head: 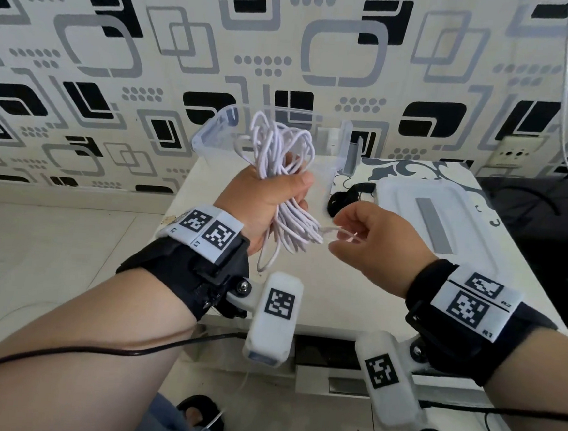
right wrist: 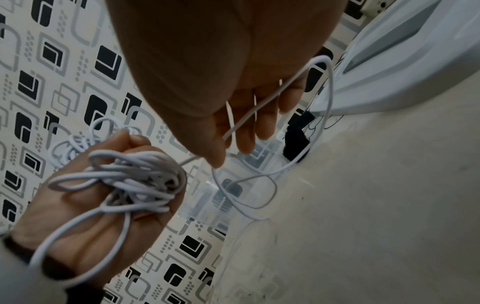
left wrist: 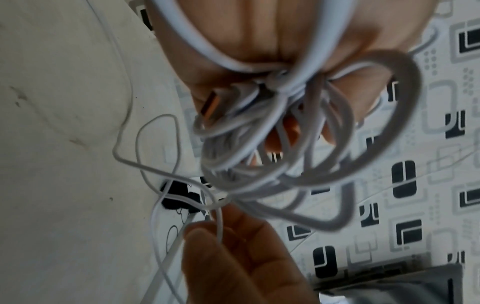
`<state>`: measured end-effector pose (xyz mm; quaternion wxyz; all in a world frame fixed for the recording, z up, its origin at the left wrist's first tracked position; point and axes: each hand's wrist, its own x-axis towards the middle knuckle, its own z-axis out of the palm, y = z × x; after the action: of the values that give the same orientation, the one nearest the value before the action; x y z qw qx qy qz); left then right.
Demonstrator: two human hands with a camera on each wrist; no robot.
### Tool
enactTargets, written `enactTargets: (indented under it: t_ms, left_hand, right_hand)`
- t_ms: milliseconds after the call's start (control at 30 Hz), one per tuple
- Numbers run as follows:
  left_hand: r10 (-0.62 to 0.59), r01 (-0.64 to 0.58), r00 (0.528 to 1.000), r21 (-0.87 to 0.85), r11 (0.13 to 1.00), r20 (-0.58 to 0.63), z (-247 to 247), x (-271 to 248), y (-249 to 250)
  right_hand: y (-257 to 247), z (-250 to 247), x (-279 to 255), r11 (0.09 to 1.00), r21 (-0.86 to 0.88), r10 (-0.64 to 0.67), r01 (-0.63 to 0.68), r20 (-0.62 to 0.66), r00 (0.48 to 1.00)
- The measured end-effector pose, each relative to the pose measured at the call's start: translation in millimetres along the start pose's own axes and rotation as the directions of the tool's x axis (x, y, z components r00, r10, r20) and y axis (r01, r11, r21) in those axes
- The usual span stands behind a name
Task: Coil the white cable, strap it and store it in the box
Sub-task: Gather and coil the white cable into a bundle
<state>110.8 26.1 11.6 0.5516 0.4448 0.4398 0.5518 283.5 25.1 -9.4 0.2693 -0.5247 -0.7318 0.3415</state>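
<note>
White cable (head: 280, 154), black strap (head: 345, 194), clear box (head: 214, 135), and black-and-grey squares patterning the wallpaper (head: 119, 49).

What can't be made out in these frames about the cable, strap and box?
- White cable: its far end, head view, hidden inside the right hand; left wrist view too blurred to count loops.
- Black strap: its shape, head view, partly behind the right hand.
- Clear box: its contents, head view, hidden by the coil and the left hand.

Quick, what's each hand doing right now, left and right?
Left hand: closed around the coil of white cable.
Right hand: fingers pinching the cable's loose end.
</note>
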Motion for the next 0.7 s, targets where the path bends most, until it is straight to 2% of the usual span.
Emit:
enactTargets:
  t_ms: [100, 233, 367, 433, 533, 633, 700]
  left_hand:
    - [0.006, -0.005, 1.0, -0.083, 0.997, 0.011, -2.4, 0.7, 2.8]
    - [0.0, 0.0, 1.0, -0.166, 0.986, -0.001, -2.1, 1.1, 3.8]
    - [0.007, -0.028, 0.992, -0.166, 0.986, -0.126, -3.5, 3.3, 4.2]
    - [-0.002, -0.033, 0.98, -0.175, 0.984, -0.198, -5.9, 4.8, 5.3]
    - [-0.049, -0.017, 0.97, -0.271, 0.963, -0.237, -8.3, 6.5, 8.2]
    - [-0.062, 0.003, 0.984, -0.331, 0.944, -0.169, -8.4, 5.8, 9.2]
    - [-0.041, 0.01, 0.995, -0.338, 0.941, -0.086, -6.6, 3.5, 9.1]
  right_hand:
    - [-3.5, 2.2, -1.1, 0.995, -0.092, -0.048, 0.046, -0.022, 0.999]
    - [-5.7, 2.9, 0.1, 0.988, -0.121, -0.118, 0.091, -0.243, 0.963]
    - [-10.4, 5.4, -3.5, 0.967, -0.235, -0.178, 0.095, -0.366, 0.914]
    - [-12.0, 5.9, -4.1, 0.964, -0.249, -0.181, 0.095, -0.35, 0.919]
    - [-12.0, 7.6, -3.6, 0.988, -0.134, -0.112, 0.082, -0.238, 0.965]
    - [-11.2, 10.5, -3.6, 0.999, -0.052, -0.01, 0.003, -0.118, 0.993]
    - [-9.2, 11.1, -2.5, 1.0, -0.007, 0.028, -0.028, -0.084, 0.996]
